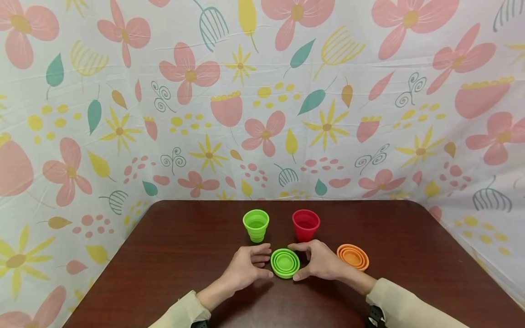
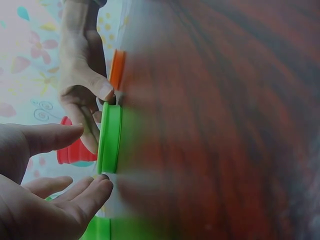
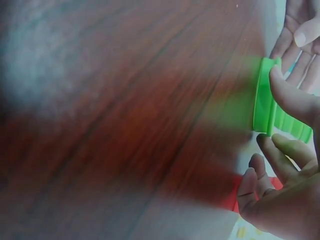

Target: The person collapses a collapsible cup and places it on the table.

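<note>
A collapsed green silicone cup (image 1: 285, 263) lies flat on the table between the two hands, its rings nested. My right hand (image 1: 324, 260) holds its right side, thumb at the near edge and index finger at the far edge. On the other side, my left hand (image 1: 246, 266) is held with thumb and fingers apart, close to the rim; the left wrist view shows its fingertips near the collapsed cup (image 2: 111, 137) and its thumb away from it. Behind the hands stand an expanded green cup (image 1: 256, 225) and an expanded red cup (image 1: 306, 225), both upright.
A collapsed orange cup (image 1: 352, 257) lies to the right, beyond the right forearm. The dark brown table (image 1: 184, 232) has rounded far corners and meets a flower-patterned cloth (image 1: 262, 136) behind it.
</note>
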`<action>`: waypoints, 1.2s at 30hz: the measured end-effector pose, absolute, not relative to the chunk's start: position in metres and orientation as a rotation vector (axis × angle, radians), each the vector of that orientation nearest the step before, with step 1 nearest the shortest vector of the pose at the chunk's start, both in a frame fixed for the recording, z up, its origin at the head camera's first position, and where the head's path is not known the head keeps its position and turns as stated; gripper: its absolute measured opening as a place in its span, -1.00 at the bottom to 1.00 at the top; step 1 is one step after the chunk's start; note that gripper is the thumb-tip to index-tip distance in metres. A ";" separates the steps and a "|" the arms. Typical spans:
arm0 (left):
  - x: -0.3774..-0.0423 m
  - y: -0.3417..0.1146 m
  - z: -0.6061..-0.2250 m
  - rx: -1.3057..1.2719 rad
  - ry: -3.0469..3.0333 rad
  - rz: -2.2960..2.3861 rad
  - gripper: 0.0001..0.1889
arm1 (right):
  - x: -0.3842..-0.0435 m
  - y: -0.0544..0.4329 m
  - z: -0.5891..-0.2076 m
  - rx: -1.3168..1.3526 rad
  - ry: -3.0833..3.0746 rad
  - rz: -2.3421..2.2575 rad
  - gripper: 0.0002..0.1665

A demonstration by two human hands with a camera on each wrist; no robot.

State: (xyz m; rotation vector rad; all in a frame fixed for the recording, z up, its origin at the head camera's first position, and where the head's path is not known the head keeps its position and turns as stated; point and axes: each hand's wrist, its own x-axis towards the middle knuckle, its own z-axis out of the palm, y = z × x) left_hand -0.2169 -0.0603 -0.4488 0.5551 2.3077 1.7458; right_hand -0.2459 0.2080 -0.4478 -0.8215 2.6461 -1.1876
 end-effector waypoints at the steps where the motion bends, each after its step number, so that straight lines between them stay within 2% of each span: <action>1: -0.216 -0.060 -0.448 0.558 2.306 1.748 -0.26 | -0.245 0.209 -0.447 -0.824 2.649 -1.196 -0.04; 7: -0.213 -0.061 -0.445 0.586 2.275 1.783 -0.26 | -0.239 0.216 -0.446 -0.842 2.691 -1.270 -0.15; 18: -0.201 -0.061 -0.435 0.649 2.219 1.831 -0.31 | -0.208 0.210 -0.428 -0.823 2.607 -1.404 -0.40; 28: -0.185 -0.055 -0.429 0.684 2.188 1.833 -0.33 | -0.190 0.207 -0.424 -0.908 2.557 -1.469 -0.53; 36: -0.179 -0.051 -0.428 0.693 2.151 1.859 -0.36 | -0.185 0.208 -0.424 -0.897 2.532 -1.515 -0.56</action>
